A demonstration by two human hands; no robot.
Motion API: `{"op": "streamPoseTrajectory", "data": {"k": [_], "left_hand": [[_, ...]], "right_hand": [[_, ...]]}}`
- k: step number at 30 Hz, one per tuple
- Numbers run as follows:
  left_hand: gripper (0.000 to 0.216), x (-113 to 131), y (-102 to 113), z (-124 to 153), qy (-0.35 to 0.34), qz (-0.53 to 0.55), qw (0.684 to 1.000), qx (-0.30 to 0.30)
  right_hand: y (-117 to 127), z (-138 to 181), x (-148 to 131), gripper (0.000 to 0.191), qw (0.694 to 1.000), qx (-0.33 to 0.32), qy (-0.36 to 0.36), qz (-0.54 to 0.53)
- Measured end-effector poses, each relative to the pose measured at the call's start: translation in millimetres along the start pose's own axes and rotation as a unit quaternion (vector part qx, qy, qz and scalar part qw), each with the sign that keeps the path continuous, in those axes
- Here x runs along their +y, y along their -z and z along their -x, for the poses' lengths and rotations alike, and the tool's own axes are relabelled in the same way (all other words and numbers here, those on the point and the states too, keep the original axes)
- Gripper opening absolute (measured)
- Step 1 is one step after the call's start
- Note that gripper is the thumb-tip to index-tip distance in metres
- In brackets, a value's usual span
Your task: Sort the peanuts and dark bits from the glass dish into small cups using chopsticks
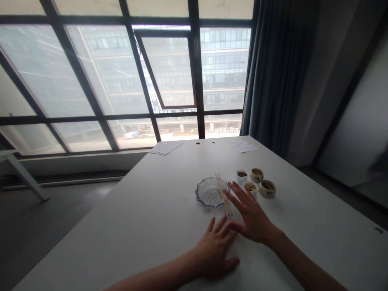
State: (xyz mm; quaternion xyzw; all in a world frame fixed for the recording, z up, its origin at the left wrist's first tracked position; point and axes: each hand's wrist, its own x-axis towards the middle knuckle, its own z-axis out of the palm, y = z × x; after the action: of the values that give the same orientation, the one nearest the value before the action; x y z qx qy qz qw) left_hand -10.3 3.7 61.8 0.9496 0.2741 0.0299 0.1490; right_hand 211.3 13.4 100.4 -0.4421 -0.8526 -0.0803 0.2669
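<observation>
My left hand lies flat on the white table, fingers stretched out, holding nothing. My right hand is just ahead of it, fingers spread and open, its fingertips close to a pair of wooden chopsticks. The chopsticks rest across the right rim of a clear glass dish. Beyond my right hand stand two small white square dishes and two round cups with small bits of food in them.
Sheets of paper lie at the table's far edge, more paper to the far right. A large window with dark frames fills the background. A dark curtain hangs at the right. A white table leg stands at the left.
</observation>
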Motion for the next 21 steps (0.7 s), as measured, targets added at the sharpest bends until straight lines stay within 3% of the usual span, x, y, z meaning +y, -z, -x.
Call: {"op": "streamPoseTrajectory", "data": {"k": [2,5,8,11,13,21], "left_hand": [[0.084,-4.2,3.0,8.6,0.022,-0.004,1.000,-0.012],[0.091,-10.6,4.3,25.8,0.047,-0.011,0.999,-0.013],[0.090,-14.6,-0.1,39.4,0.092,-0.027,0.995,0.012],[0.088,-15.4,-6.5,44.5,0.110,-0.034,0.993,0.019],[0.088,-14.9,-9.6,44.6,0.112,-0.039,0.993,0.022],[0.088,-14.7,-12.9,44.1,0.110,-0.047,0.992,0.030]], "right_hand": [[-3.4,22.6,-6.5,0.101,0.999,0.011,-0.032,0.004],[-21.4,59.9,-14.8,0.103,0.988,0.041,-0.149,0.004],[-40.1,82.8,-19.9,0.103,0.983,-0.049,-0.176,-0.002],[-46.8,86.5,-21.9,0.097,0.970,-0.170,-0.171,-0.038],[-45.2,84.0,-22.3,0.091,0.960,-0.213,-0.170,-0.065],[-36.2,80.8,-24.7,0.086,0.950,-0.232,-0.186,-0.098]]}}
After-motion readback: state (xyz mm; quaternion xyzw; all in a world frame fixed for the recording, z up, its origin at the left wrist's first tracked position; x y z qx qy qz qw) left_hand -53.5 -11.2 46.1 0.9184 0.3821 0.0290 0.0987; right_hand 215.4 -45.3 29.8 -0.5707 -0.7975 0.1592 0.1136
